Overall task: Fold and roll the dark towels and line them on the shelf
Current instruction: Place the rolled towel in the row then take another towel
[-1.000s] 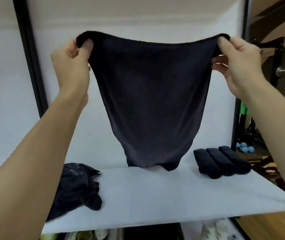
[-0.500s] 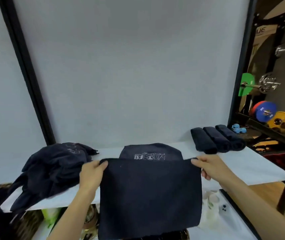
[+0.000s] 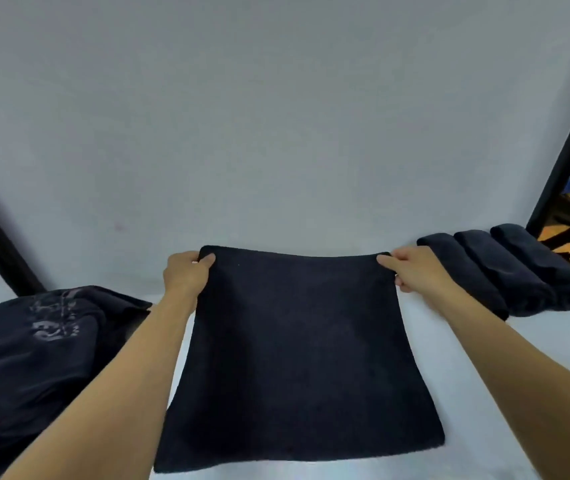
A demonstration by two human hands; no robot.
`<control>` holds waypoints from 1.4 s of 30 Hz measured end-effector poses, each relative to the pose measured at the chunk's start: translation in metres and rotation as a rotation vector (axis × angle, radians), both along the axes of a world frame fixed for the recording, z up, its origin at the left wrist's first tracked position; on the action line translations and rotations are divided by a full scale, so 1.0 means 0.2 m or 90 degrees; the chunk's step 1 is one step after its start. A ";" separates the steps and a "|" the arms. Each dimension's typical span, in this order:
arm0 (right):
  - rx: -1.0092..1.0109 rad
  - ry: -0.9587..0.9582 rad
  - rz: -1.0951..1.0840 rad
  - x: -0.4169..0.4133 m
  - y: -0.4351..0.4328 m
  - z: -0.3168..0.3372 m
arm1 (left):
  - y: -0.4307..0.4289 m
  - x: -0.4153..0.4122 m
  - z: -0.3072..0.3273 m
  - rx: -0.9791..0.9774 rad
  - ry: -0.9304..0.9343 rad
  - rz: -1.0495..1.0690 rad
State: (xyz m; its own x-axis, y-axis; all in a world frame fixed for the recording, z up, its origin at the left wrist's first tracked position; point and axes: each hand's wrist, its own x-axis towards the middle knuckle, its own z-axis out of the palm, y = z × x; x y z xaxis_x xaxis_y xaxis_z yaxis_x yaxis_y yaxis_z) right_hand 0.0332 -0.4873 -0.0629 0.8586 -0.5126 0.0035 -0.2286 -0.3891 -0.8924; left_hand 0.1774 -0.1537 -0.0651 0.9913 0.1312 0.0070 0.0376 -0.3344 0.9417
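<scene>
towel [image 3: 297,358] flat on shelf [image 3: 567,336], three rolls [image 3: 505,271] beside

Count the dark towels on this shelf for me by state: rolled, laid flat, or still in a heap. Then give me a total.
rolled towels: 3
flat towel, far corners pinched by the left hand and the right hand: 1
unfolded heap: 1 pile; the towels in it cannot be counted
Total: 4 separate towels, plus the heap

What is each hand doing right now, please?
Left hand: pinching the far left corner of the towel.
Right hand: pinching its far right corner.
</scene>
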 end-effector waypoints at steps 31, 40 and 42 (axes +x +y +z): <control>0.009 0.001 -0.067 -0.96 0.48 -0.13 | 0.54 -1.10 -0.17 0.048 -0.063 -0.124; -0.002 0.105 0.039 -0.97 0.51 -0.19 | 0.63 -1.09 -0.25 0.206 -0.041 -0.302; -0.021 0.047 0.023 -0.95 0.50 -0.19 | 0.63 -1.07 -0.25 0.180 -0.052 -0.262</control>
